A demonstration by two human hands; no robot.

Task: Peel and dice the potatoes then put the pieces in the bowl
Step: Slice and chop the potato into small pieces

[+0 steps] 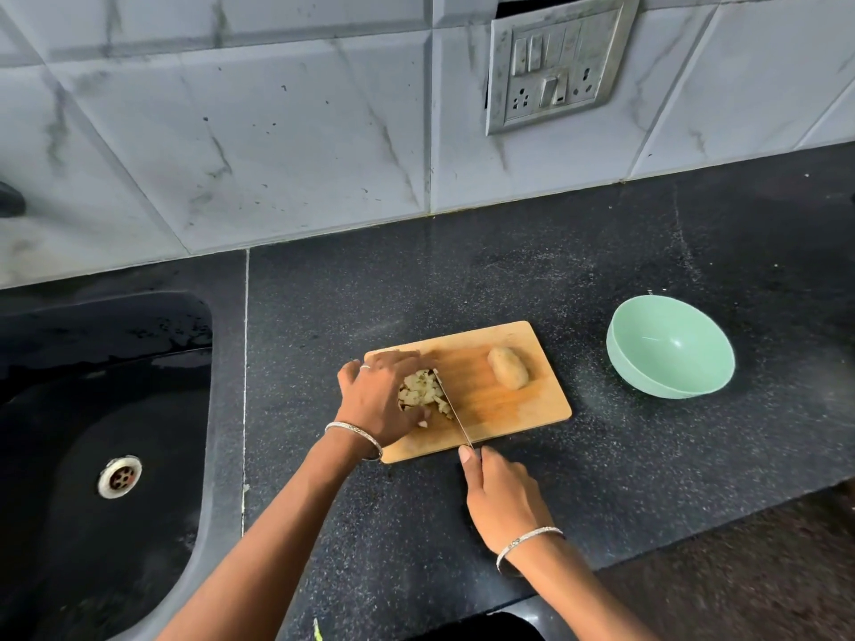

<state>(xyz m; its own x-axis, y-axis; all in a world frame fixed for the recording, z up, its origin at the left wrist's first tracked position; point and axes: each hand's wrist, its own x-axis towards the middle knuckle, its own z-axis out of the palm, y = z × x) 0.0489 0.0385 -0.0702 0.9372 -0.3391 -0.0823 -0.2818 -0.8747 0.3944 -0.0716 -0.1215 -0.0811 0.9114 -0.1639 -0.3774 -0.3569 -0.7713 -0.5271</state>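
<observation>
A wooden cutting board (486,409) lies on the black counter. On its left part sits a heap of diced potato pieces (423,394). My left hand (377,400) curls around that heap from the left. My right hand (502,495) grips the handle of a knife (453,411), forefinger along its spine; the blade lies against the right side of the heap. A peeled potato half (508,367) rests on the board's right part. A pale green bowl (638,363), nothing in it, stands tilted to the right of the board.
A black sink (92,409) with a metal drain (119,476) lies left of the counter. Tiled wall with a socket plate (555,62) rises behind. The counter's front edge (694,543) runs diagonally at lower right.
</observation>
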